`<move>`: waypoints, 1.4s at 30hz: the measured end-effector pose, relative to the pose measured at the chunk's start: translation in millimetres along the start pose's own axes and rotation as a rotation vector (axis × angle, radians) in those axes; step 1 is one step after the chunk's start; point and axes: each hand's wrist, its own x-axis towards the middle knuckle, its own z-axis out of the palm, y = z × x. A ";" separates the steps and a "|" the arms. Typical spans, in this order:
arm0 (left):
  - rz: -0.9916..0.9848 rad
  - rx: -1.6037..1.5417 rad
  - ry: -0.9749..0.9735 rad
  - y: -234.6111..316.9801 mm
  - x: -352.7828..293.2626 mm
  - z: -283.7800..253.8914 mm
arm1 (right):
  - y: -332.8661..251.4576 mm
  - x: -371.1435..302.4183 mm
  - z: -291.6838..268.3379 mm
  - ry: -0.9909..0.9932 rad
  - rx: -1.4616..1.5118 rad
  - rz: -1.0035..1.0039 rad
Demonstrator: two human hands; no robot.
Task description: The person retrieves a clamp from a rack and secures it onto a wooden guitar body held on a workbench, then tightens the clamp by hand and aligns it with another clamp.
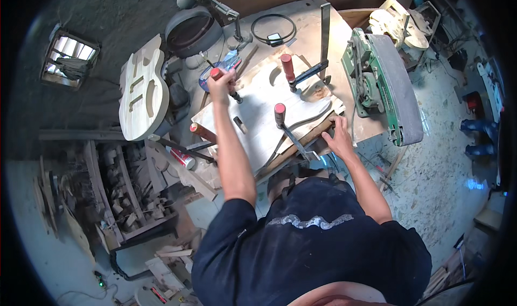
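Clamp-up on dusty workbench (pixel 318 28), probably well along. Done, as far as visible: broad pale wooden panel (pixel 256 105) laid flat at the near edge of the bench, between green belt sander (pixel 396 85) at right and guitar-shaped body (pixel 141 124) tilted at left. Panel look: whitish face, faint grain, brown patch near the back-right corner, curved line along the right side, more wood underneath (can't count layers from this angle).

Around it, four with red handles: back-right clamp (pixel 287 66), front-right clamp (pixel 280 113), front-left clamp (pixel 202 133), back-left clamp (pixel 216 74). All apparently in place. Left over, at a guess: tightening at back-left. Can't tell how tight.

Left hand (pixel 222 84): wrapped around the back-left handle. Right hand (pixel 340 137): fingers over brown wooden edge (pixel 319 130) beside the panel, thumb apart; can't tell whether gripping or only resting.

Smallest: crescent-shaped opening (pixel 276 78) toward the panel's back, short dark slot (pixel 240 124) toward its left.
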 end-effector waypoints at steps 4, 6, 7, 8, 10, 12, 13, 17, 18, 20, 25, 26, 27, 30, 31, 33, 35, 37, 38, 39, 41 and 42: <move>0.472 0.499 0.934 -16.7 -10.7 51.7 | -3.5 1.2 6.0 -0.031 0.024 0.027; 0.416 0.488 0.874 -15.9 -7.1 45.8 | -1.9 1.2 5.4 -0.047 0.015 0.045; 0.366 0.479 0.814 -13.9 -5.4 38.7 | -0.7 -0.6 6.7 -0.035 0.012 0.023; 0.364 0.475 0.812 -11.1 -2.6 25.2 | 0.1 -1.0 6.7 -0.019 0.010 0.001; 0.031 -0.059 -0.069 -6.9 -1.4 -9.7 | -7.3 0.3 5.4 -0.022 -0.018 0.039; -0.080 -0.101 -0.323 6.6 5.3 -20.3 | -9.8 1.5 4.1 -0.024 -0.045 0.069; -0.110 -0.117 -0.418 8.5 11.2 -29.9 | -10.2 3.1 5.2 -0.035 -0.040 0.057; -0.073 -0.138 -0.434 3.3 15.5 -29.4 | -4.2 4.6 7.8 -0.024 -0.034 0.050; -0.031 -0.099 -0.316 0.3 12.1 -24.3 | -0.8 2.8 9.3 -0.026 -0.038 0.071; 0.066 0.150 0.320 -12.4 -2.0 14.9 | 6.0 1.7 8.6 -0.025 -0.018 0.072; 0.447 0.466 0.810 -28.8 2.3 33.3 | 0.6 -0.9 6.8 -0.065 -0.017 0.055; 0.445 0.507 0.788 -32.2 4.3 25.9 | 1.8 -3.0 5.6 -0.076 -0.021 0.058; 0.330 0.454 0.664 -33.5 5.9 17.7 | 2.4 -3.2 5.0 -0.073 0.006 0.056; 0.014 -0.107 -0.130 -10.1 2.7 -8.7 | 7.8 -4.7 5.2 -0.072 0.019 0.077; -0.049 -0.153 -0.291 -11.9 10.2 -20.2 | 7.8 -3.7 5.7 -0.066 0.010 0.086; -0.105 -0.194 -0.450 -7.1 16.9 -34.9 | 4.0 -2.2 6.1 -0.079 0.027 0.073; -0.105 -0.197 -0.454 -7.8 16.5 -32.4 | 4.2 -1.4 4.1 -0.087 0.048 0.071; -0.011 -0.052 -0.021 -11.9 7.6 -2.7 | 7.1 -2.7 1.4 -0.071 0.047 0.083; 0.105 0.147 0.378 -21.4 3.9 10.9 | 3.7 -1.9 2.8 -0.072 0.052 0.074; 0.328 0.381 0.642 -26.5 1.6 29.2 | 3.8 -1.9 3.3 -0.070 0.056 0.079; 0.556 0.621 0.906 -32.5 8.6 36.4 | 3.4 -1.9 4.0 -0.088 0.042 0.080; 0.601 0.609 0.951 -35.0 14.3 32.0 | 2.9 -2.7 5.6 -0.095 0.046 0.075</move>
